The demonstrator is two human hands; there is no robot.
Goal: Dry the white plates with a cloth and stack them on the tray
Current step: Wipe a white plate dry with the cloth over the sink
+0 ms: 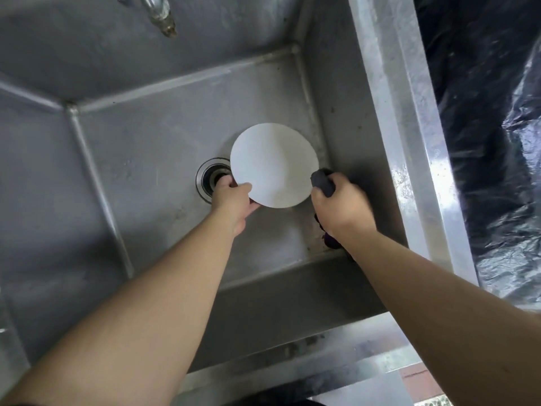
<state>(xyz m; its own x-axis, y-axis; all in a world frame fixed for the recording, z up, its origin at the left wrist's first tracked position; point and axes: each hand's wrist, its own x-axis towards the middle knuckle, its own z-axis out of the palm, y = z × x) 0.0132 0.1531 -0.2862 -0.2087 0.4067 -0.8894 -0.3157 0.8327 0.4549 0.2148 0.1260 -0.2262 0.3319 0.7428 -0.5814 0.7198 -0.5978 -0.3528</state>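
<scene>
A round white plate [273,164] is held over the bottom of a steel sink [123,148]. My left hand [234,200] grips its lower left rim, thumb on top and fingers underneath. My right hand [339,206] grips a dark cloth [322,181] bunched in its fist, at the plate's lower right edge. A tail of the cloth hangs below my right wrist. No tray is in view.
The sink drain [212,178] lies just left of the plate, partly behind my left hand. A tap spout [159,16] hangs at the top. The sink's right rim [409,142] borders a black plastic sheet [491,127].
</scene>
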